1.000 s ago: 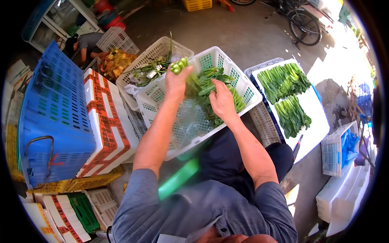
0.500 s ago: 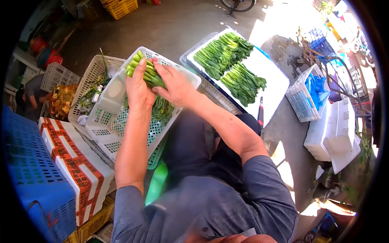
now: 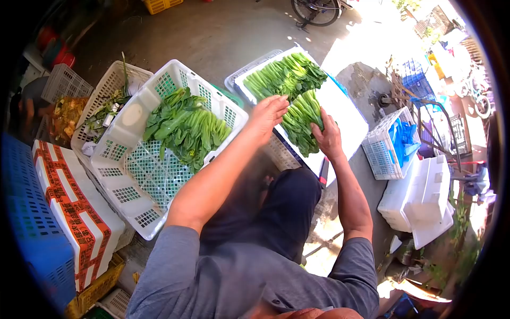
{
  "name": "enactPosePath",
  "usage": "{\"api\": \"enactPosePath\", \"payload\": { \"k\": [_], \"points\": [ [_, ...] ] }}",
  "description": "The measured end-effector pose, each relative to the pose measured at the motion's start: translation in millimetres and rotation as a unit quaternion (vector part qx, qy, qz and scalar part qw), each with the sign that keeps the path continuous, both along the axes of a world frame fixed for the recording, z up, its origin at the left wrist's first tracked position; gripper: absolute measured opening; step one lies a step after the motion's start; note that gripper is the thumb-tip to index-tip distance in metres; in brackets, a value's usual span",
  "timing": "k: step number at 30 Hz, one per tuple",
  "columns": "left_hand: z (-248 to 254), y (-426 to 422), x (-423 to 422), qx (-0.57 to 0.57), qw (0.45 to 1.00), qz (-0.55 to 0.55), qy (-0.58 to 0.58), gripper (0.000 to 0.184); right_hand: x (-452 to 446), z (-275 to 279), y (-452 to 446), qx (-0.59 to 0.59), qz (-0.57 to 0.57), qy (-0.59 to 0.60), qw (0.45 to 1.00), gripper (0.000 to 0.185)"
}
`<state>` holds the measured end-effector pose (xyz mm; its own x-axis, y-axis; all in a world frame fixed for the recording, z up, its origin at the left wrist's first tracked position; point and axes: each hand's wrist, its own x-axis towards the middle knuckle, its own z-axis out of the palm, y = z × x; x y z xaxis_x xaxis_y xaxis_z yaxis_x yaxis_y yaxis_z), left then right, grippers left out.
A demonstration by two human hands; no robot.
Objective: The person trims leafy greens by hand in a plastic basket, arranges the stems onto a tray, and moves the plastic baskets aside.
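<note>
Two piles of leafy greens with pale green stems lie on a white board: a far pile and a near pile. My left hand is at the left side of the near pile, its fingers stretched out. On the opposite side my right hand curls against the near pile, thumb over the leaves. More leafy greens are heaped in a white plastic crate to my left. A knife with a red-and-black handle rests by the near edge of the white board.
A taped white foam box and a blue crate stand at the left. Right of the board are a white basket with blue bags and white foam boxes. A bicycle wheel shows at the top.
Both hands have moved right from above the crate to the near pile on the board. The bunch they held is out of them, and heaped greens now show in the crate.
</note>
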<state>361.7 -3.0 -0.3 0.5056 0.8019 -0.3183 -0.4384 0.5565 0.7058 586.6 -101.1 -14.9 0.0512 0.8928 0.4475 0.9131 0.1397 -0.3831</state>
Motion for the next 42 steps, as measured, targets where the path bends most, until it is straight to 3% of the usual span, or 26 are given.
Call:
{"api": "enactPosePath", "payload": {
  "k": [7, 10, 11, 16, 22, 27, 29, 35, 38, 42],
  "points": [
    [42, 11, -96, 0.196, 0.979, 0.053, 0.030, 0.032, 35, -62, 22, -0.072, -0.019, -0.049, 0.996, 0.059],
    [30, 17, -138, 0.195, 0.977, 0.083, 0.036, 0.027, 34, -108, 28, -0.095, -0.014, -0.174, 0.980, 0.060],
    [29, 15, -150, 0.197, 0.975, 0.089, 0.056, 0.027, 34, -121, 26, -0.110, -0.047, -0.166, 0.979, 0.060],
    [22, 3, -201, 0.197, 0.963, 0.119, 0.144, 0.025, 32, -119, 27, -0.119, -0.054, -0.127, 0.983, 0.062],
    [9, -2, -225, 0.188, 0.962, 0.110, 0.162, 0.025, 6, -86, 22, -0.106, -0.118, -0.210, 0.965, 0.062],
    [1, -2, -229, 0.185, 0.960, 0.122, 0.169, 0.025, -5, -94, 31, -0.096, -0.155, -0.255, 0.950, 0.053],
    [-1, 0, -227, 0.187, 0.959, 0.118, 0.179, 0.026, 5, -114, 42, -0.158, -0.189, -0.220, 0.944, 0.055],
    [-12, 0, -228, 0.174, 0.958, 0.115, 0.198, 0.027, 22, -151, 44, -0.185, -0.207, -0.181, 0.944, 0.060],
    [-8, 8, -251, 0.164, 0.948, 0.161, 0.221, 0.029, 14, -135, 49, -0.256, -0.221, -0.175, 0.925, 0.062],
    [0, 17, -272, 0.185, 0.939, 0.203, 0.208, 0.031, 25, -132, 46, -0.268, -0.198, -0.160, 0.929, 0.066]
  ]
}}
